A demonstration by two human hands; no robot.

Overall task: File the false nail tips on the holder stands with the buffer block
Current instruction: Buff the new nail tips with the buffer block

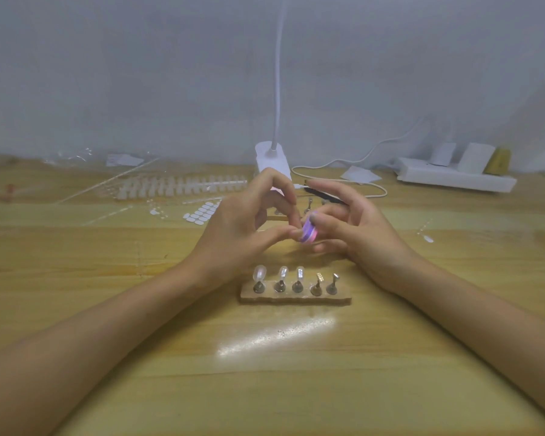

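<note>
Head view: at frame centre, the right hand (343, 228) grips a small buffer block (309, 231), purple and pink in stripes, between thumb and fingers. The left hand (243, 225) pinches something tiny against the block; what it is cannot be told. Below them, a base (296, 299) carries five holder stands (294, 286); three on the left bear clear false nail tips (260, 273).

Head-worn view, facing down, near table (296, 372)

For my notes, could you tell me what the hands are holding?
Right hand pinches the buffer block by its faces; left hand's item is too small to tell.
</note>
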